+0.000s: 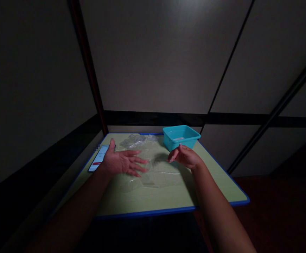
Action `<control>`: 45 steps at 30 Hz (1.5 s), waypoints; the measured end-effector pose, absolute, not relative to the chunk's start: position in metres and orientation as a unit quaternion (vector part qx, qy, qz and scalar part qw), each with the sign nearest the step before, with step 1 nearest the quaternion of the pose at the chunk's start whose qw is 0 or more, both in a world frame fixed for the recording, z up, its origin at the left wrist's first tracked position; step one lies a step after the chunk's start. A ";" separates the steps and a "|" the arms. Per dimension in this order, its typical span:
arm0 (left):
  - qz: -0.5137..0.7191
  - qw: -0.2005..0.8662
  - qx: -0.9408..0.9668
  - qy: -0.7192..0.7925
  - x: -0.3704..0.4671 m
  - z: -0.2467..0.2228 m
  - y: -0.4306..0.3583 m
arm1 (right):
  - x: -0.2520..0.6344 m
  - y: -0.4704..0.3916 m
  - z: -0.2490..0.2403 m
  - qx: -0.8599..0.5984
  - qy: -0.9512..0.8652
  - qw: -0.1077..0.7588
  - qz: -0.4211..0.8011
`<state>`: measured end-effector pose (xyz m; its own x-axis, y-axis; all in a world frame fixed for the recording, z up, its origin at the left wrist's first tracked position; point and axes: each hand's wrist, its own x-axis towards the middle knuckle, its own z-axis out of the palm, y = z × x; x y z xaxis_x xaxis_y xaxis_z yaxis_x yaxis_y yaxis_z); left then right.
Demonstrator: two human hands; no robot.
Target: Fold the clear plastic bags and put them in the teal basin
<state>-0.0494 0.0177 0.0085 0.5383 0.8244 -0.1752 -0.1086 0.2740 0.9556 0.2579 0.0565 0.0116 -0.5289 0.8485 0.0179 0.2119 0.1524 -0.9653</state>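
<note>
My left hand (121, 162) is held over the table with its palm turned inward and its fingers spread, slightly blurred. Nothing is in it. My right hand (185, 157) hovers just in front of the turquoise plastic basket (180, 142), its fingers loosely bent toward the left, with nothing visible in them. Below and between both hands, a clear plastic bag (155, 179) lies spread out flat on the table. Behind it rests a crumpled piece of clear plastic (137, 141). Something whitish lies inside the basket, too dim to name.
A phone (99, 158) with a lit screen lies at the table's left edge, partly behind my left hand. The pale green table (174, 202) has a blue rim. Panelled walls (153, 70) stand close behind and to the left.
</note>
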 end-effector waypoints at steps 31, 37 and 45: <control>0.154 0.760 0.594 0.213 -0.052 0.007 0.019 | 0.253 0.060 0.008 -0.175 -0.631 0.054 0.754; 0.342 0.743 0.544 0.186 -0.054 0.016 0.015 | 0.251 0.056 0.011 -0.146 -0.603 0.277 0.733; 0.568 0.586 0.473 0.331 -0.040 0.017 0.029 | 0.247 0.056 0.015 -0.279 -0.623 0.376 0.627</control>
<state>-0.0398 0.0287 0.0167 0.1361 0.9794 0.1494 -0.3523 -0.0931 0.9312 0.2466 0.0559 0.0151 -0.5617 0.8189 0.1176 -0.1231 0.0578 -0.9907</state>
